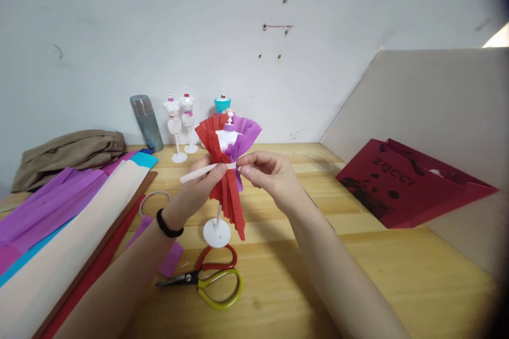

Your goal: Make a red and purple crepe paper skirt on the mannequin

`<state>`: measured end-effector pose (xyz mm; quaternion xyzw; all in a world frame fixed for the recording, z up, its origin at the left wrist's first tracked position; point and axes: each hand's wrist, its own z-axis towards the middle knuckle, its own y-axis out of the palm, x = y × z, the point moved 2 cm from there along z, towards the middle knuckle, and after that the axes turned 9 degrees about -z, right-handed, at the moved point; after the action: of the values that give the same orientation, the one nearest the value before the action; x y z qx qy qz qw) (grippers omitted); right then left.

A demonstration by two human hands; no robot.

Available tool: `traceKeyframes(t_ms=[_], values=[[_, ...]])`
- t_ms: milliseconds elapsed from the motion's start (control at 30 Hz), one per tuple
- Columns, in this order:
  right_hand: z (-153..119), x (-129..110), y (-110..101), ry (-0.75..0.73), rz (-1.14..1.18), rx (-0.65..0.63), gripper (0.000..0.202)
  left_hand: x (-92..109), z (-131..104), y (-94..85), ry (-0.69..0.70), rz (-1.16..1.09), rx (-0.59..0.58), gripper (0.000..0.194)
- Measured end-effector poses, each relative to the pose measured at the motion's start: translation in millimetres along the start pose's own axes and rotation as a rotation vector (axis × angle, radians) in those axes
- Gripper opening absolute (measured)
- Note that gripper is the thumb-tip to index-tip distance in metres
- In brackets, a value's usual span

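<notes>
Paper sheets (59,212) lie at far left. My left hand (194,190) pinches a white strip (199,171) against the waist of a small mannequin (227,140) dressed in pleated red paper (229,196), held above the table (358,286). My right hand (270,175) pinches the strip's other end. The paper looks light and tearable; the waist seems safest to grip.

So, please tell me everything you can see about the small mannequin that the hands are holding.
The mannequin is a small white plastic bust on a thin rod with a round base, held upright above the table. Pleated red paper wraps its front down to a skirt; purple paper covers its right side. The left hand and right hand pinch a white strip around its waist.
</notes>
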<state>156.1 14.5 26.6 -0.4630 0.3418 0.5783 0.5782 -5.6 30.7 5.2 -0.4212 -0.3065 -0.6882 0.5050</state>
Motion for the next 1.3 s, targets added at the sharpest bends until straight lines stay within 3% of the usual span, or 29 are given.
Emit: traceKeyframes(t_ms=[400,700,933,1300], values=[[2.8,5.3,9.0,-0.02,-0.025,0.088,0.015,-2.4,1.9,1.1,0.008,-0.044,-0.023,0.023],[3.9,4.0,3.5,-0.056,-0.036,0.116,0.016,-3.2,0.1,1.9,-0.04,-0.042,-0.073,0.027],[1.9,-4.1,-6.6,-0.115,-0.072,0.277,0.017,-1.3,-1.5,5.6,-0.085,-0.008,-0.09,0.029],[-0.4,-7.0,-6.4,-0.14,-0.125,0.293,0.021,0.1,-2.3,7.1,-0.112,0.014,-0.108,0.03]])
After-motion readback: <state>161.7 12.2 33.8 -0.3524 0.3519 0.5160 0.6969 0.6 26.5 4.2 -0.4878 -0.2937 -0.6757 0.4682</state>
